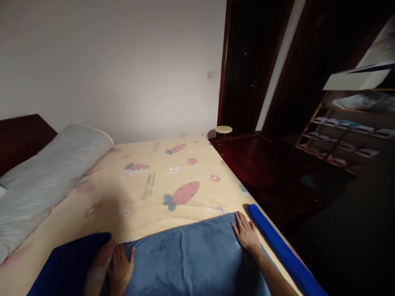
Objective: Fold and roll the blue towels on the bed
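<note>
A blue-grey towel lies spread on the bed at the bottom of the view, with a crease down its middle. My left hand rests at its far left corner, fingers stretched out. On the far right corner lies my right hand, palm down with fingers extended, beside a small pale mark on the fabric. To the left is a dark blue cloth, partly in shadow. A narrow, bright blue folded cloth runs along the bed's right edge. The near part of the towel is cut off by the frame.
The bed has a yellow sheet with carrot and flower prints. A grey pillow leans near the dark headboard. Beyond the bed's right side stand a round stool and a shoe rack with several pairs.
</note>
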The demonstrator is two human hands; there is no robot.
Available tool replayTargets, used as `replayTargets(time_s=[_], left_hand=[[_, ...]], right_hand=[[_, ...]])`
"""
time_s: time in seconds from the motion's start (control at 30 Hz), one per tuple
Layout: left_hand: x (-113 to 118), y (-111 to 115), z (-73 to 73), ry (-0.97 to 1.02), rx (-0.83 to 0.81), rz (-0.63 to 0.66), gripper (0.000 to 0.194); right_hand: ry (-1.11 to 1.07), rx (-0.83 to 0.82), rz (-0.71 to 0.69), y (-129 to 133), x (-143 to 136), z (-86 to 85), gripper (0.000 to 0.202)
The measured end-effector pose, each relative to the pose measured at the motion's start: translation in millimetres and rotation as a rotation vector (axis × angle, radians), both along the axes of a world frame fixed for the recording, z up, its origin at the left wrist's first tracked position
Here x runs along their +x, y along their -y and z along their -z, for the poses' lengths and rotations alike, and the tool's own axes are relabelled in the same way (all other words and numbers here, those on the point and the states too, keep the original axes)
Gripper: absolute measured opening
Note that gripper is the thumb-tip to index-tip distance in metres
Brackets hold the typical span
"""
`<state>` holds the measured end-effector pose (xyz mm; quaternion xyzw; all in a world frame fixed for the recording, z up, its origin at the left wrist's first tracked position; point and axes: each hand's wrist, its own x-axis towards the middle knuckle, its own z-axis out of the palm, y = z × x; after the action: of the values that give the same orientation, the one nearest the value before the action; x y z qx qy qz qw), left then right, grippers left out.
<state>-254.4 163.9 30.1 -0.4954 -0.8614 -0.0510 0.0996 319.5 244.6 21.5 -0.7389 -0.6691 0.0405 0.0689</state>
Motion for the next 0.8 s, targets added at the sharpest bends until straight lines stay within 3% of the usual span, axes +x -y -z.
replayTargets(time_s=[0.1, 0.17, 0.27, 0.33, 0.4, 0.47, 0.53, 0.6, 0.67, 0.8], left_hand=[[3.0, -1.4, -9.9, 0.048, -0.043, -0.022, 0.076], [19.8, -1.9, -14.8, 0.037, -0.008, 0.026, 0.071], [76.1, -2.6, -14.6, 0.002, 0.077, 0.232, 0.062], [126.8, -2.9, -9.6, 0.052, 0.012, 0.413, 0.058], [175.4, -2.4, -3.3, 0.112, -0.036, 0.490, 0.055], [212.3, -0.8, 1.3, 0.155, -0.057, 0.510, 0.053], [233.1, 1.2, 2.6, 0.183, -0.054, 0.575, 0.052], [237.5, 3.1, 0.9, 0.192, -0.041, 0.654, 0.052], [226.5, 5.6, -2.2, 0.177, -0.030, 0.663, 0.053], [162.3, 23.8, -3.7, 0.133, -0.018, 0.529, 0.052]], right_hand=[[0.031, 0.030, 0.026, -2.6, -6.0, -6.6, 0.068], [0.035, 0.062, 0.037, -1.0, -24.5, -13.2, 0.066], [-0.050, 0.043, -0.106, 10.8, -80.1, -21.7, 0.063], [-0.132, 0.012, -0.238, 23.4, -127.2, -24.5, 0.062], [-0.194, 0.008, -0.318, 35.9, -169.4, -26.2, 0.061], [-0.230, -0.024, -0.383, 44.9, -196.7, -28.4, 0.059], [-0.245, -0.060, -0.443, 48.4, -205.2, -31.9, 0.057], [-0.249, -0.067, -0.492, 46.6, -196.3, -35.8, 0.056], [-0.233, -0.051, -0.465, 42.2, -173.8, -38.0, 0.056], [-0.169, 0.013, -0.264, 41.8, -101.3, -29.0, 0.058]])
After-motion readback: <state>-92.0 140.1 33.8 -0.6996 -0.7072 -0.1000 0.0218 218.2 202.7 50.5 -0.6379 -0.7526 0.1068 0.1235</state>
